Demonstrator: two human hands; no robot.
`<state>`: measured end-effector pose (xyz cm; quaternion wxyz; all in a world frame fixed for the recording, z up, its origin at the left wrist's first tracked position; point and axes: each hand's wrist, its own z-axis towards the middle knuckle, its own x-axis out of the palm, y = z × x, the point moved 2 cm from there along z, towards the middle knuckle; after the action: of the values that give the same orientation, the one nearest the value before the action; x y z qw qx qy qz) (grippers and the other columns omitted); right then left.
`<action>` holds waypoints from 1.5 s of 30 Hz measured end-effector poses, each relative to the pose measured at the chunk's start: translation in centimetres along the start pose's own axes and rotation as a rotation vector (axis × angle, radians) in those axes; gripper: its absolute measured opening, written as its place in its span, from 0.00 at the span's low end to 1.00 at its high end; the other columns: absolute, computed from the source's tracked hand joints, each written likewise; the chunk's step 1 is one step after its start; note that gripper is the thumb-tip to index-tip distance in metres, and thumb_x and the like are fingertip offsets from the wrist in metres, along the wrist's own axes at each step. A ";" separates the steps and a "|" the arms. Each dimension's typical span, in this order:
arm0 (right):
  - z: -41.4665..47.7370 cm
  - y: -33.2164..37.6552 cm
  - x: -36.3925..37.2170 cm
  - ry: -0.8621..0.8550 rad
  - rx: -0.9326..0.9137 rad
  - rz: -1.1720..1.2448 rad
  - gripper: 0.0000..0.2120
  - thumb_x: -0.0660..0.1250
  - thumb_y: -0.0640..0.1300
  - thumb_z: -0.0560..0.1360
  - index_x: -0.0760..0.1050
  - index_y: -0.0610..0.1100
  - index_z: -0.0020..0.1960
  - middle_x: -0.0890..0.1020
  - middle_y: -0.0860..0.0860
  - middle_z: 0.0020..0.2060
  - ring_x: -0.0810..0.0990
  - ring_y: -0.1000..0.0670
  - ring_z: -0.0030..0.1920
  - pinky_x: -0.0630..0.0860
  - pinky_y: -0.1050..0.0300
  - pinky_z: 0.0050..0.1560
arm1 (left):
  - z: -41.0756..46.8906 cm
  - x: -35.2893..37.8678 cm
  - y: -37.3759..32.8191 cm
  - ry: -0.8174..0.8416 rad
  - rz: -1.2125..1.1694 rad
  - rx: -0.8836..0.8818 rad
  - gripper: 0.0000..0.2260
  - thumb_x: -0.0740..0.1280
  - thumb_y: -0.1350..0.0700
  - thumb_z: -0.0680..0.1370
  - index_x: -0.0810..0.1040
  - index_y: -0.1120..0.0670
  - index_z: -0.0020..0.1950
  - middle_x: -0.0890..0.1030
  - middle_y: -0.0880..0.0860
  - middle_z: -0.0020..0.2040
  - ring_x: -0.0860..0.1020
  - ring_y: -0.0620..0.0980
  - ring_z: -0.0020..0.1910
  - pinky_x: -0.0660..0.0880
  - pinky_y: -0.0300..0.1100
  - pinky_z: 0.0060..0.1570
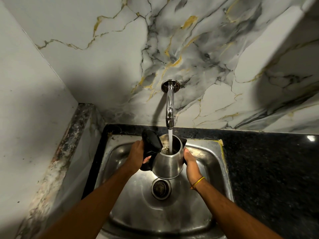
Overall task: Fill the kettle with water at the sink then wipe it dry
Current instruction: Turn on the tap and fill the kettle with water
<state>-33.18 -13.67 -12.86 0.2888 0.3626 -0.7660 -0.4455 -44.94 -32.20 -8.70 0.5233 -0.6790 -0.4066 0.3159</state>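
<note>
Kettle (168, 163): steel body, held upright in the air above the sink (214, 163), lid (152, 141) hinged open and tipped back toward the left.
Water (170, 140): a steady stream falls from the tap (170, 107) straight into the kettle's open mouth.
Left hand (138, 155): wrapped round the black handle (146, 160) on the kettle's left side.
Left fingers (146, 159): curled closed on the handle, with the tips showing on its near side.
Right hand (190, 160): pressed flat against the kettle's right wall, just below the spout.
Right fingers (186, 150): stretched along the steel, touching it; how far they wrap round the far side cannot be seen.
Wrist: a yellow band (198, 181) circles the right wrist.
Sink: steel basin set into a dark speckled surface (269, 169), with the drain (161, 188) directly below the kettle's base and apart from it.
Tap: chrome, mounted on the marbled wall (207, 49) behind the sink, with its outlet just above the kettle's rim.
</note>
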 end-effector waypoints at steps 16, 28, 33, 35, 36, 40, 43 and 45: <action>0.5 -0.5 -0.1 -0.022 0.005 0.017 0.21 0.55 0.50 0.86 0.75 0.43 0.73 0.80 0.46 0.69 0.75 0.48 0.73 0.66 0.44 0.79 | 0.2 0.3 -0.4 -0.038 -0.007 -0.014 0.27 0.56 0.44 0.79 0.70 0.63 0.27 0.69 0.56 0.22 0.64 0.49 0.18 0.61 0.38 0.24; -0.3 0.3 0.0 -0.012 0.002 -0.009 0.20 0.53 0.51 0.87 0.79 0.46 0.68 0.84 0.49 0.64 0.80 0.54 0.67 0.71 0.50 0.75 | 0.4 0.4 0.0 -0.042 -0.043 -0.065 0.26 0.55 0.47 0.83 0.71 0.60 0.30 0.70 0.54 0.21 0.64 0.48 0.18 0.61 0.39 0.24; -0.4 0.7 0.1 -0.039 0.012 -0.023 0.18 0.55 0.48 0.87 0.81 0.46 0.64 0.85 0.49 0.60 0.81 0.51 0.66 0.72 0.51 0.73 | 0.6 0.4 -0.1 -0.028 -0.064 -0.076 0.25 0.56 0.43 0.79 0.71 0.62 0.32 0.69 0.55 0.21 0.64 0.49 0.18 0.60 0.40 0.25; -0.5 0.9 0.2 -0.042 0.010 -0.022 0.17 0.53 0.48 0.87 0.81 0.48 0.61 0.85 0.52 0.58 0.80 0.54 0.64 0.73 0.54 0.71 | 0.6 0.4 -0.1 -0.031 -0.071 -0.087 0.25 0.58 0.40 0.77 0.71 0.62 0.32 0.69 0.55 0.21 0.64 0.49 0.18 0.60 0.40 0.25; -0.6 0.9 0.3 -0.043 0.006 -0.012 0.17 0.53 0.47 0.87 0.80 0.49 0.61 0.85 0.53 0.57 0.80 0.55 0.64 0.73 0.55 0.70 | 0.6 0.5 -0.1 -0.030 -0.077 -0.089 0.26 0.58 0.39 0.75 0.70 0.61 0.32 0.69 0.55 0.21 0.64 0.49 0.18 0.59 0.39 0.25; -0.5 0.8 0.1 -0.045 0.003 -0.012 0.17 0.55 0.48 0.87 0.81 0.46 0.63 0.85 0.51 0.60 0.81 0.54 0.63 0.73 0.54 0.71 | 0.5 0.5 -0.3 -0.036 -0.077 -0.074 0.24 0.56 0.43 0.78 0.71 0.62 0.32 0.69 0.55 0.21 0.64 0.48 0.17 0.60 0.38 0.23; -0.1 0.7 -0.5 -0.057 -0.044 -0.046 0.17 0.59 0.44 0.86 0.78 0.34 0.66 0.84 0.47 0.60 0.80 0.50 0.62 0.72 0.43 0.75 | 0.6 0.4 0.1 -0.028 -0.072 -0.075 0.24 0.56 0.44 0.79 0.72 0.63 0.34 0.69 0.55 0.21 0.65 0.48 0.18 0.61 0.37 0.23; 0.0 0.9 -0.7 -0.055 -0.090 -0.073 0.16 0.60 0.41 0.84 0.78 0.30 0.62 0.84 0.45 0.54 0.78 0.51 0.57 0.73 0.43 0.72 | 0.7 0.2 0.4 -0.046 -0.071 -0.095 0.23 0.57 0.44 0.79 0.71 0.63 0.36 0.70 0.55 0.22 0.67 0.47 0.18 0.63 0.37 0.23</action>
<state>-33.02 -12.82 -12.13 0.2671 0.3645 -0.7390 -0.4996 -45.32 -31.75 -9.26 0.4919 -0.6809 -0.4567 0.2930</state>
